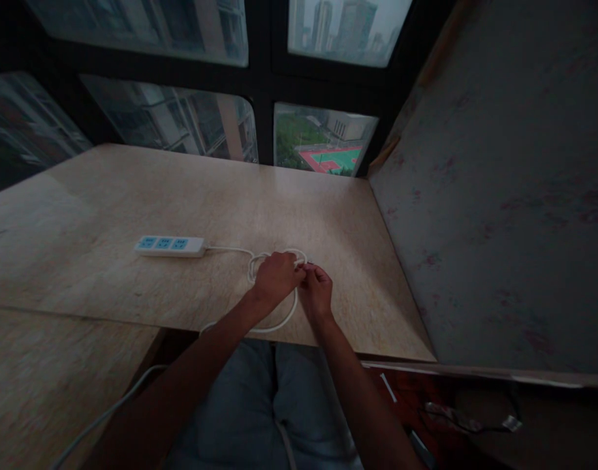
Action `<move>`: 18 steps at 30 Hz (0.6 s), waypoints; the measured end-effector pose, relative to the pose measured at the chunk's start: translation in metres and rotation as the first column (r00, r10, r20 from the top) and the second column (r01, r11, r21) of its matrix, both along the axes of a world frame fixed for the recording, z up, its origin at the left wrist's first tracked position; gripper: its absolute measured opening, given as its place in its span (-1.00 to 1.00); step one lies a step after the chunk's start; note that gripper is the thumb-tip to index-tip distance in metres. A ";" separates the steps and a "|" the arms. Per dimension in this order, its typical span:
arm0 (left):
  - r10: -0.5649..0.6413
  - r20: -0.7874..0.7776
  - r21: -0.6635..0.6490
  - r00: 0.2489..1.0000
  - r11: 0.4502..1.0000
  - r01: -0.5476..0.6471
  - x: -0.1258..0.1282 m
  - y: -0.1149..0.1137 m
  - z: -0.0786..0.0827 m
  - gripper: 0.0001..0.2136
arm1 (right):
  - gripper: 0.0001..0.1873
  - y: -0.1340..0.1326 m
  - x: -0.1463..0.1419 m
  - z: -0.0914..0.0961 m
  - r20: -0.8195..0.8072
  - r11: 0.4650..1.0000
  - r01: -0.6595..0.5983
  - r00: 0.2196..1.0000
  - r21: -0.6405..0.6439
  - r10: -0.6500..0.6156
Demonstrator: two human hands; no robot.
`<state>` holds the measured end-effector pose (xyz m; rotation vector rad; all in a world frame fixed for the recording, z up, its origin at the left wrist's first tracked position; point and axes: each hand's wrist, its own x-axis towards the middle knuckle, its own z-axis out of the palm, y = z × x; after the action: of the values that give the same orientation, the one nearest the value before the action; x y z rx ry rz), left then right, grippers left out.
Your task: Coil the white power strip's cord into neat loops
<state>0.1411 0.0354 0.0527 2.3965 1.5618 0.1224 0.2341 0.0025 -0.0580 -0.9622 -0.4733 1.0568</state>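
A white power strip with blue socket faces lies on the stone-look ledge to the left of my hands. Its white cord runs right into loose loops under and around my fingers. My left hand is closed over the coiled cord, its fingers curled at the right end of the loops. Close against it, my right hand pinches at the same spot, thumb and fingers together. A small dark bit shows at its fingertips, too small to name. Part of the cord is hidden beneath my left hand and forearm.
Windows with dark frames stand behind the ledge. A flower-patterned wall rises at the right. More cord trails over the lower left surface. Below right, a dark cable lies near the reddish floor.
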 end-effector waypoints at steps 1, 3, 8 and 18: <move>-0.003 0.024 0.005 1.000 1.000 0.003 -0.002 0.001 0.000 -0.76 | -0.81 0.000 -0.002 -0.001 0.023 1.000 0.017 1.000 -0.012 -0.017; -0.031 0.101 -0.010 0.994 0.999 0.032 -0.006 0.006 0.000 -0.78 | -0.80 -0.001 -0.006 -0.001 0.057 0.998 0.056 0.997 -0.025 -0.055; -0.002 0.342 -0.247 0.940 0.965 0.092 -0.020 0.017 0.000 -0.78 | -0.79 -0.004 -0.013 0.005 0.197 0.989 0.122 0.975 -0.088 -0.103; 0.298 0.707 -0.517 0.641 0.836 0.183 -0.057 0.016 0.041 -0.92 | -0.84 0.007 -0.011 0.007 0.263 0.955 0.269 0.937 -0.127 -0.229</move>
<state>0.0840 0.0513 0.0942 1.4890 1.0413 0.5548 0.2229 0.0099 -0.0507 -1.2718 -0.4575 0.7561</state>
